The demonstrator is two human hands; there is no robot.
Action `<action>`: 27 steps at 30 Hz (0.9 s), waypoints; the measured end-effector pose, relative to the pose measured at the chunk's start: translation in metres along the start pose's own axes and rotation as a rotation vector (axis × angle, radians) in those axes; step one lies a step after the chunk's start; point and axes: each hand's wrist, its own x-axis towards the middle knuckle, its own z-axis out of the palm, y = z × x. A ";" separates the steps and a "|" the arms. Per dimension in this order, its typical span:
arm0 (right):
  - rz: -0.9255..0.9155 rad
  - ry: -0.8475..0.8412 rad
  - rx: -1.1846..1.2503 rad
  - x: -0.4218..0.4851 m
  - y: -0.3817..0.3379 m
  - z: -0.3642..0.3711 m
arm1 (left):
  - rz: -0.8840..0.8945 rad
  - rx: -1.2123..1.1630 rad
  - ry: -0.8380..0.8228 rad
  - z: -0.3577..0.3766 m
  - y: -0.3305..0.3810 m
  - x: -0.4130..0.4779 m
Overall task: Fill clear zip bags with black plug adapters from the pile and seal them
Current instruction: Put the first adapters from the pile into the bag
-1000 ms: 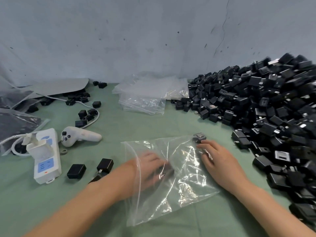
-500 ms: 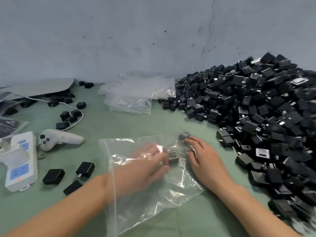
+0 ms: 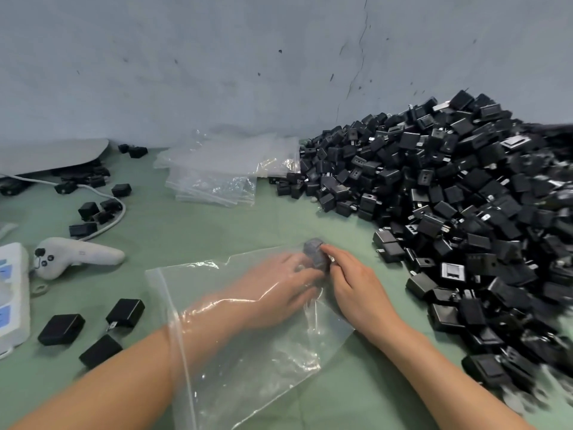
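A clear zip bag lies flat on the green table. My left hand is inside it up to the forearm, and its fingertips hold a black plug adapter at the bag's far corner. It looks grey through the plastic, and a second adapter seems to sit against it. My right hand is outside the bag, fingertips pressing on that corner against the adapters. The big pile of black adapters rises just right of my right hand.
A stack of empty zip bags lies at the back by the wall. Loose adapters lie at the left. Beyond them are a white controller, a white power strip and a cable.
My left hand has pushed deeper into the bag, bringing an adapter up to the one in the far corner. My right hand stays at that corner. The view has shifted left.
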 end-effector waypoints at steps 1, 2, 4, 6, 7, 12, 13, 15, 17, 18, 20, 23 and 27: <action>-0.001 0.003 0.004 0.000 0.000 0.000 | 0.014 -0.040 0.002 0.005 -0.001 0.003; -0.002 0.005 0.009 0.001 0.000 0.000 | 0.034 -0.076 0.012 0.009 -0.003 0.005; -0.003 0.008 0.016 0.001 0.000 0.000 | 0.070 -0.077 0.059 0.013 -0.007 0.010; 0.000 0.016 0.023 0.001 0.001 0.000 | 0.073 -0.024 0.061 0.014 -0.008 0.015; 0.009 0.026 0.036 0.001 0.001 0.000 | 0.065 0.012 0.040 0.012 -0.007 0.018; 0.134 0.099 0.099 0.001 0.003 -0.003 | 0.052 0.067 0.076 0.000 0.012 0.021; 0.135 0.089 0.077 0.001 0.003 -0.003 | 0.081 0.015 0.106 -0.004 0.016 0.017; 0.112 0.057 0.014 0.000 0.002 -0.002 | 0.090 -0.179 0.150 -0.012 0.021 0.003; 0.100 0.037 -0.048 0.000 0.000 0.000 | 0.086 -0.270 0.103 -0.023 0.017 -0.019; 0.101 0.032 -0.073 -0.001 -0.002 0.001 | 0.074 -0.302 0.077 -0.028 0.012 -0.034; 0.115 0.037 -0.101 -0.001 -0.004 0.002 | -0.106 -0.362 -0.004 -0.045 -0.002 -0.068; 0.156 0.065 -0.115 -0.002 -0.011 0.005 | -0.331 -0.492 0.051 -0.083 -0.015 -0.118; 0.192 0.056 -0.123 -0.009 -0.025 0.010 | -0.585 -0.512 0.398 -0.112 -0.031 -0.171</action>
